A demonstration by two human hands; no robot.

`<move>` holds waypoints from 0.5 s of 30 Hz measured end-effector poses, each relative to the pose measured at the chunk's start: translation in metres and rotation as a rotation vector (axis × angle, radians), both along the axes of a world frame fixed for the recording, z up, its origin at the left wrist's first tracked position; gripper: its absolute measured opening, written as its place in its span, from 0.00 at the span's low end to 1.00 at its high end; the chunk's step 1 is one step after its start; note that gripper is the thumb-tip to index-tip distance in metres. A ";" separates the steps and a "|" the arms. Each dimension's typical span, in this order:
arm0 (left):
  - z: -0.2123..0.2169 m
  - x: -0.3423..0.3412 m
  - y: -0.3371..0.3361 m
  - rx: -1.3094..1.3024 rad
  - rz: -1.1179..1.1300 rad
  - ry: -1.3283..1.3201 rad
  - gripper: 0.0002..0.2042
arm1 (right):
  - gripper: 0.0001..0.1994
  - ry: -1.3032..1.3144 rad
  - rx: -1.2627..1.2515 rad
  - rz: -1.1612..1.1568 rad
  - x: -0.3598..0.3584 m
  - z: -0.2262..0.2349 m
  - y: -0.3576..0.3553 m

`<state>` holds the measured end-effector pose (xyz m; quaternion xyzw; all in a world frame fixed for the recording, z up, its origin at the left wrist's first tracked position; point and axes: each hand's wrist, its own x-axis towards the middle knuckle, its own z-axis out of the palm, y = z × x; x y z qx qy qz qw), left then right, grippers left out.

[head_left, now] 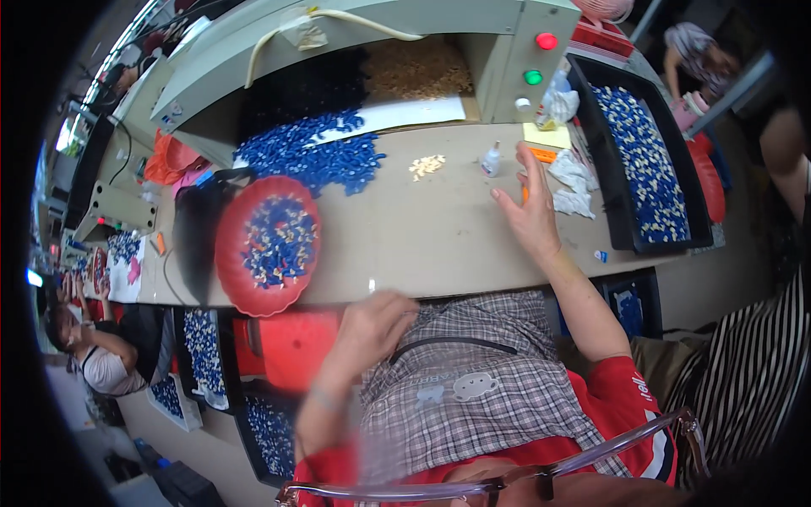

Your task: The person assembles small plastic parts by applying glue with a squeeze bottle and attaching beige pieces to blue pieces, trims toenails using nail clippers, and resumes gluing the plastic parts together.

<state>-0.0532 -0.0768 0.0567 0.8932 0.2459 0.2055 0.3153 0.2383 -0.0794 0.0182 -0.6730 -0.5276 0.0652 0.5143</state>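
Note:
My right hand (534, 221) is raised over the right part of the table, thumb apart and fingers stretched upward. A bit of orange shows between its thumb and fingers; I cannot tell what it is. Close by stands a small clear bottle with a narrow tip (491, 160). My left hand (374, 325) is at the table's front edge, over my lap. Its fingers look bent but are smeared by motion. Left of it, a red scalloped tray (226, 245) holds small blue and cream pieces. Toward the back lie loose blue pieces (338, 165) and a small heap of cream pieces (427, 166).
A grey machine housing (498, 93) with red and green buttons spans the table's back. To the right, a long black bin (629, 241) holds blue and cream pieces. Crumpled white tissue (574, 203) lies beside it. A red stool (300, 342) and more bins are below. Other people are nearby.

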 end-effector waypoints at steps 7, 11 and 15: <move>-0.029 0.059 0.097 0.399 0.514 -0.062 0.06 | 0.35 0.065 -0.208 0.010 0.005 -0.027 0.037; -0.035 0.074 0.145 0.533 0.614 0.026 0.08 | 0.25 0.065 -0.218 -0.003 0.009 -0.040 0.047; -0.044 0.094 0.178 0.582 0.647 0.067 0.08 | 0.18 0.070 -0.196 -0.004 0.012 -0.035 0.047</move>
